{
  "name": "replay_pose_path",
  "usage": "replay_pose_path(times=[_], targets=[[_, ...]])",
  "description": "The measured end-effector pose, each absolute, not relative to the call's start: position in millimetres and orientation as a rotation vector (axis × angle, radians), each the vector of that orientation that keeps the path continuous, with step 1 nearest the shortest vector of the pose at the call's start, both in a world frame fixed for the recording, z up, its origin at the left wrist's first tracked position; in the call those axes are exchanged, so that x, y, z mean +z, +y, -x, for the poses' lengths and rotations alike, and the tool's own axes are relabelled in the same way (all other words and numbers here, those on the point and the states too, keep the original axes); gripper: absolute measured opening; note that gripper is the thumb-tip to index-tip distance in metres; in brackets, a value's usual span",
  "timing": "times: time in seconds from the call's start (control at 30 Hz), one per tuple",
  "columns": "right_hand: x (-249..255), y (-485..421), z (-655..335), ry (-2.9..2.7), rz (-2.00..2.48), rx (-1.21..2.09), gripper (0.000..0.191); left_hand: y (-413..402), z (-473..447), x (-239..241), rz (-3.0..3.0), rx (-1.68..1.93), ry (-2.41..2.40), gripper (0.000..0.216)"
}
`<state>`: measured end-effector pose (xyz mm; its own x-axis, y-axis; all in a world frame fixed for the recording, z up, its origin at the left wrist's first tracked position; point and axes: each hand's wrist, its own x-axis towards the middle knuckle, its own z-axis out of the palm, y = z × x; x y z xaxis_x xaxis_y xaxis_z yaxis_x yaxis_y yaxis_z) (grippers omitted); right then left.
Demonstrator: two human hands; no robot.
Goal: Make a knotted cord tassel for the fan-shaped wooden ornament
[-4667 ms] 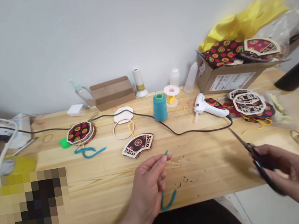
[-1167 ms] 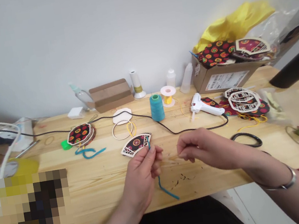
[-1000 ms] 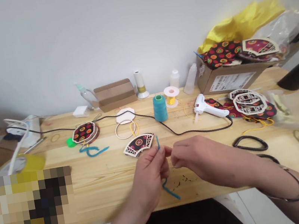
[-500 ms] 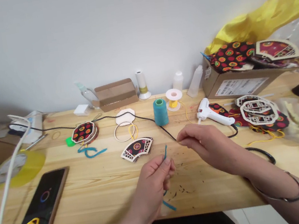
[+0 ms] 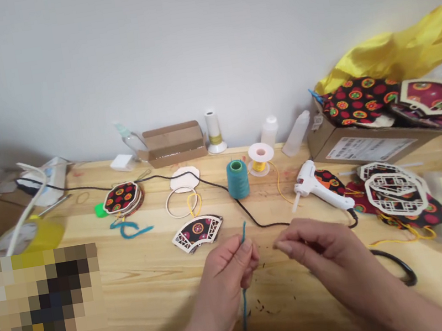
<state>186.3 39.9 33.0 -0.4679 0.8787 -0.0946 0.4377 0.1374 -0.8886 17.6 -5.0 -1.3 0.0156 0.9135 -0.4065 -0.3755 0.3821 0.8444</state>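
My left hand (image 5: 228,279) pinches a short teal cord (image 5: 243,232) between thumb and fingers; one end sticks up above the fingertips and the other hangs below the palm. My right hand (image 5: 319,253) hovers just to its right with thumb and fingers pressed together in a pinch a few centimetres from the cord; whatever it holds is too small to make out. A fan-shaped wooden ornament with patterned fabric (image 5: 196,231) lies on the wooden table (image 5: 146,278) just beyond my left hand.
A teal thread cone (image 5: 237,178), yellow thread spool (image 5: 260,158), white glue gun (image 5: 322,189) with black cable, wooden ring (image 5: 181,202) and ornament stacks (image 5: 122,198) lie further back. Black scissors (image 5: 394,269) rest at the right. A cardboard box (image 5: 364,145) of fabric pieces stands back right.
The scissors left my right hand and now lie on the table. My right hand came beside the left, pulled away, then returned close. The camera shifted; the cord stayed pinched in my left hand.
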Motion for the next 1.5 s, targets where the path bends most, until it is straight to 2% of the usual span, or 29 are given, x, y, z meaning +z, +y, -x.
replay_pose_path(times=[0.1,0.3,0.43,0.7,0.93,1.03,1.5], targets=[[30.4,37.6,-182.2,-1.841,1.212,1.52,0.017,-4.9,-19.7,-0.4,-0.648,1.111,1.122,0.028],[23.7,36.6,-176.1,-1.291,1.26,1.983,0.032,-6.0,-21.8,-2.7,-0.757,1.013,1.124,0.03],[19.7,33.9,-171.8,-0.916,1.192,2.086,0.03,-5.4,-19.1,-4.9,-0.87,0.952,1.117,0.03],[9.2,24.8,-165.7,-0.82,1.191,1.912,0.024,-9.4,-13.3,-10.1,-0.943,0.84,1.044,0.03],[9.3,13.9,-164.7,-1.266,1.2,1.432,0.01,-0.5,-9.0,-16.6,-0.816,0.873,1.146,0.031],[5.7,7.7,-162.1,-1.373,1.21,1.321,0.002,-2.3,-9.2,-14.8,-0.749,0.874,1.113,0.031],[-2.9,7.7,-141.1,-1.277,1.181,1.543,0.019,-29.4,6.5,-15.0,-0.78,0.835,1.027,0.031]])
